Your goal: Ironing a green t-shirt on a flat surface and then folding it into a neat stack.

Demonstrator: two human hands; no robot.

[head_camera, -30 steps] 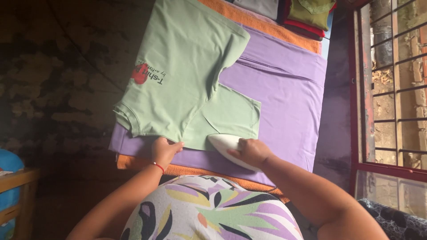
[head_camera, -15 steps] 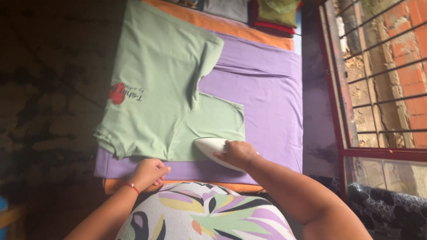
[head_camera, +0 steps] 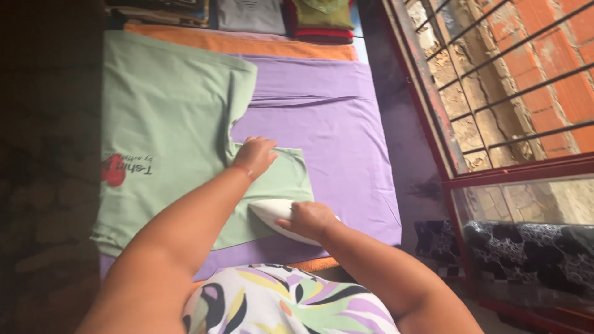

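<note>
A pale green T-shirt [head_camera: 161, 117] with a small red print lies spread on a purple cloth [head_camera: 334, 130]. My left hand [head_camera: 255, 154] presses flat on the shirt's sleeve, fingers spread toward the far edge of the sleeve. My right hand [head_camera: 311, 218] grips the handle of a white iron [head_camera: 272, 212], which rests on the near part of the same sleeve, just below my left hand.
An orange cloth [head_camera: 235, 43] lies under the purple one. Folded clothes [head_camera: 284, 15] are stacked at the far end. A barred window with a red frame [head_camera: 489, 124] runs along the right; a dark patterned cushion [head_camera: 526, 247] sits below it.
My left hand has left the shirt's near edge and reached forward onto the sleeve. The iron stays on the sleeve in my right hand. The camera has swung right.
</note>
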